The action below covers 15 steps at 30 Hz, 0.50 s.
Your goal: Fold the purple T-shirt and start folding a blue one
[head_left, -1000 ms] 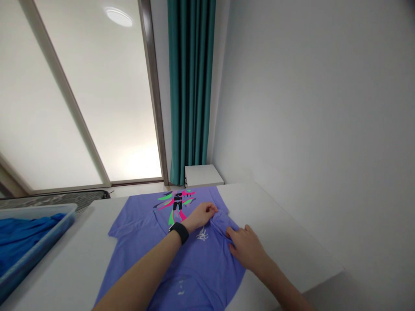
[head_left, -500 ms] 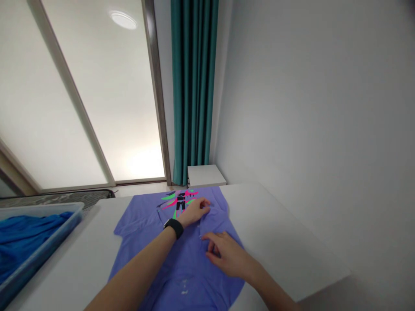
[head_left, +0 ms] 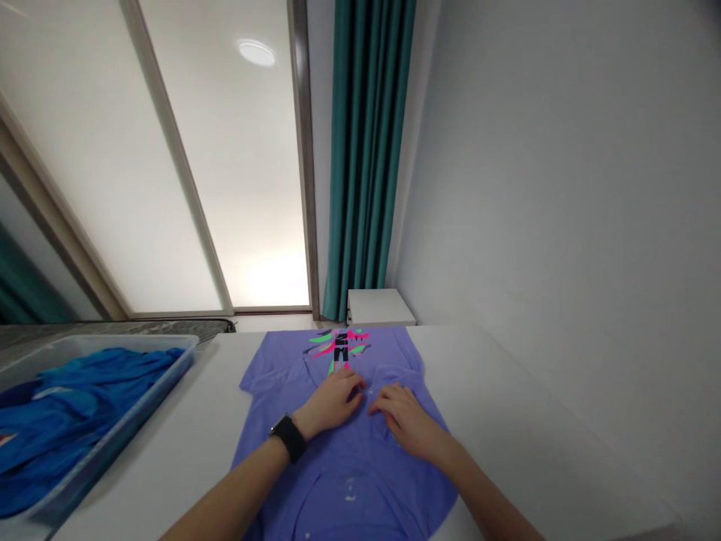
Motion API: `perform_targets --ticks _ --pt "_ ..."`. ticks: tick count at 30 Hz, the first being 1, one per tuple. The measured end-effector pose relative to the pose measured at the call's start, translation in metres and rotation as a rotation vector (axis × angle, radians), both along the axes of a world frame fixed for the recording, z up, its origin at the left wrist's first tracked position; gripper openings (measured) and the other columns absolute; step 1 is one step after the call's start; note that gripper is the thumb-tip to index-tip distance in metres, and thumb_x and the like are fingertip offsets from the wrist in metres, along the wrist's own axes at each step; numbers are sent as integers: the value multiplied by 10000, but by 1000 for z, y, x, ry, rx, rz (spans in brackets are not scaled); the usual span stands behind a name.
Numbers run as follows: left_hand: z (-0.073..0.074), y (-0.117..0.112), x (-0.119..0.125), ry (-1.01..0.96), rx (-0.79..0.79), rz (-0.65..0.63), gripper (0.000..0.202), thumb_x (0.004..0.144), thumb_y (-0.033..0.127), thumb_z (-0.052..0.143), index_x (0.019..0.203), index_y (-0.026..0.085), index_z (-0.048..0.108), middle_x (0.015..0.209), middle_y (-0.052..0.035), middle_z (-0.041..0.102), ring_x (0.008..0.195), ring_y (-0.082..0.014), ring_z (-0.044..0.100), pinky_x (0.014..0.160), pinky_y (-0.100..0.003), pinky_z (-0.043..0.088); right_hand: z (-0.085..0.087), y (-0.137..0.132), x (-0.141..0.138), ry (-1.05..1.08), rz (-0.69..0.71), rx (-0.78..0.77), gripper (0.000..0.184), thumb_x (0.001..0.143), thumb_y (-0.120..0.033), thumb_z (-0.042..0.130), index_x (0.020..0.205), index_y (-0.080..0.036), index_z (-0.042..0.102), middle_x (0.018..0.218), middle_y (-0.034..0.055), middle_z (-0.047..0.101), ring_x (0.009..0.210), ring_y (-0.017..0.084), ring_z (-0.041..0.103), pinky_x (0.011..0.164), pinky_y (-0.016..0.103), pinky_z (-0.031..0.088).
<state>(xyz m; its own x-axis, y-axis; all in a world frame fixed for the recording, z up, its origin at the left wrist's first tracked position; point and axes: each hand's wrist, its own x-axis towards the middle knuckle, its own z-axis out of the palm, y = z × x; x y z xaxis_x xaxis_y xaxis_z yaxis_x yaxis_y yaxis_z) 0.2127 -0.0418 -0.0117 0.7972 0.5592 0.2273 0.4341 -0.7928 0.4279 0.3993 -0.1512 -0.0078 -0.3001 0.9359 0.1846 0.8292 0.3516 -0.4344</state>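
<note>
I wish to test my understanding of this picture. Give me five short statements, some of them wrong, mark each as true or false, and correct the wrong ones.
1. A purple shirt is spread on the white table. True.
2. The left hand and the right hand are both over the shirt. True.
3. The dark watch is worn on the right wrist. False: it is on the left wrist.
4. The plastic bin with blue cloth in it stands to the right of the shirt. False: it stands to the left.
5. The print near the far edge of the shirt is plain white. False: it shows pink, green and black.
</note>
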Motion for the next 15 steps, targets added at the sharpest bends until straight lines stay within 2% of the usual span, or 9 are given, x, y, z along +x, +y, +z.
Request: perform_targets --ticks 4,9,12,15 --pt "1 -16 -11 -8 7 12 176 882 158 513 1010 194 629 1014 -63 650 1009 -210 572 934 -329 432 -8 0 -7 -7 8 13 499 749 55 422 1047 -271 654 1143 40 580 1140 204 480 982 393 361" --pt "1 -22 -18 -41 -31 -6 255 868 71 451 1000 197 629 1040 -59 650 1025 -198 566 964 -333 427 -9 -4 -6 9 41 17 543 683 49 399 1058 -268 630 1220 39 549 1216 197 438 1047 416 325" --pt "0 -24 -24 -63 -55 -27 285 858 51 437 1011 198 628 1051 -53 653 1023 -189 575 961 -323 435 -13 -4 -5 19 48 46 522 706 30 391 1062 -270 628 1239 41 549 1233 200 434 1054 425 327" --pt "-1 -30 -29 -49 -19 -31 274 868 74 458 1045 199 626 1085 -57 653 1047 -195 575 983 -338 423 -18 0 -3 49 4 95 454 791 -16 383 1093 -260 618 1204 56 582 1203 204 472 1033 418 357"
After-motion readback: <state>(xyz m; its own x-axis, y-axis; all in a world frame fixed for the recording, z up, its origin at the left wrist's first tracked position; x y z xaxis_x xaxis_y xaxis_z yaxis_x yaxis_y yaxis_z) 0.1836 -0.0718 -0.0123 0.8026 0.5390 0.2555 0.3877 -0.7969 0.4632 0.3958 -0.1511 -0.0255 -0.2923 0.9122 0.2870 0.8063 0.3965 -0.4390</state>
